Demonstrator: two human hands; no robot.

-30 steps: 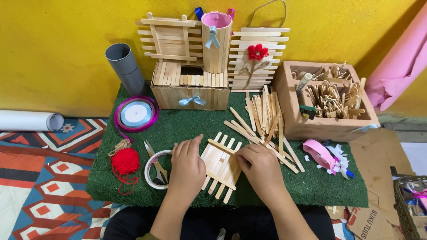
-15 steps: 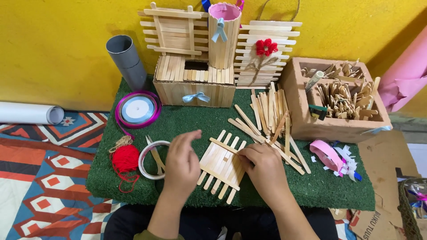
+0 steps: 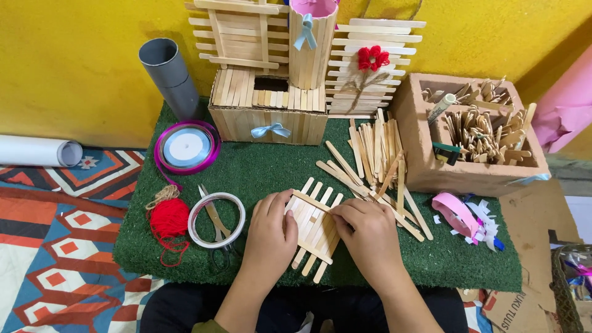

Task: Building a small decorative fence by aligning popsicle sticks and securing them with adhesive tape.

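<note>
Both hands stay on the flat panel of pale wooden craft sticks (image 3: 314,229), barely shifted since the earlier frame. Left hand (image 3: 269,237) presses its left edge, fingers together; right hand (image 3: 368,234) pinches the upper cross stick. Panel lies on the green turf worktop (image 3: 259,169). Clear tape ring (image 3: 216,220) and red yarn ball (image 3: 169,217) sit left; loose wooden sticks (image 3: 376,157) lie right. Yellow wall (image 3: 74,61) stands behind.

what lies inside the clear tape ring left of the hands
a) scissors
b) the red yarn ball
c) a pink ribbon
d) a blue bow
a, the scissors lie with their blades inside the tape ring on the green mat, while the red yarn ball sits outside it to the left, and the left hand rests to its right on the stick panel.
</note>
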